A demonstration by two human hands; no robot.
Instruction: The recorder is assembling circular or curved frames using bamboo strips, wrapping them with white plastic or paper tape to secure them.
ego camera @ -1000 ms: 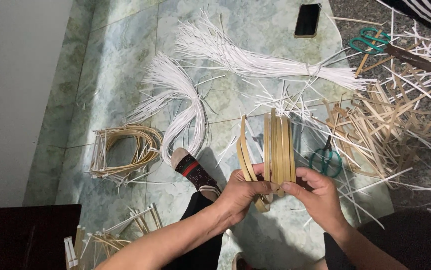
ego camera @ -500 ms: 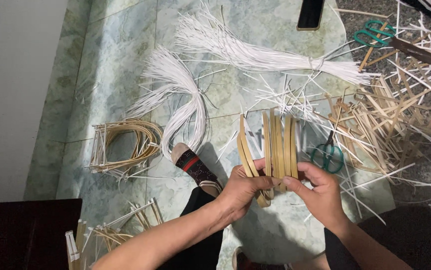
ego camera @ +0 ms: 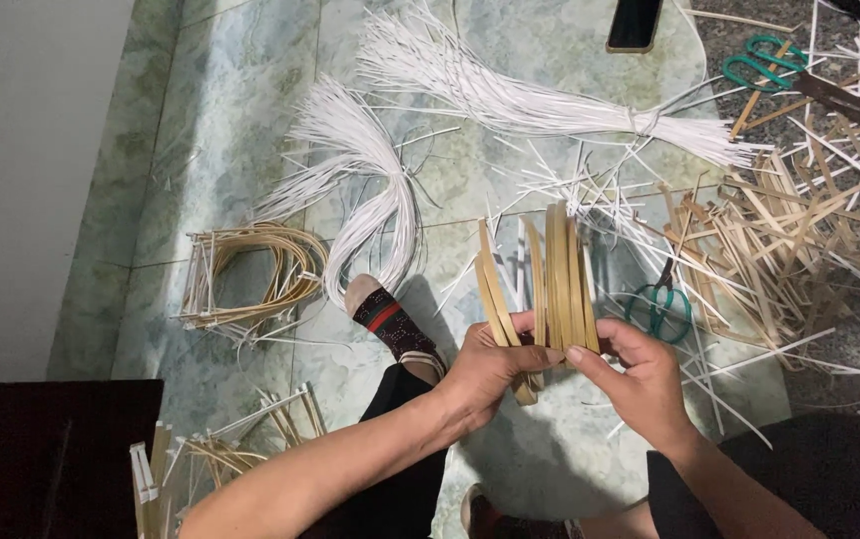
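Both hands hold a fan of flat bamboo strips (ego camera: 555, 274) that stand upright above the tiled floor. My left hand (ego camera: 490, 369) grips the lower left of the bunch, with one strip leaning out to the left. My right hand (ego camera: 640, 374) pinches the lower right side, fingers pointing left against the strips. The strips' lower ends are hidden behind my fingers.
White strips lie in a curved bundle (ego camera: 370, 175) and a tied bundle (ego camera: 550, 100). Woven bamboo frames (ego camera: 245, 274) rest at left and at bottom left (ego camera: 220, 449). Green scissors (ego camera: 661, 304), second scissors (ego camera: 764, 58), a phone (ego camera: 636, 22), a bamboo scrap pile (ego camera: 779, 240), my socked foot (ego camera: 390, 324).
The strips have been drawn closer together and held more upright. My hands have shifted slightly on the lower ends. The view has moved a little.
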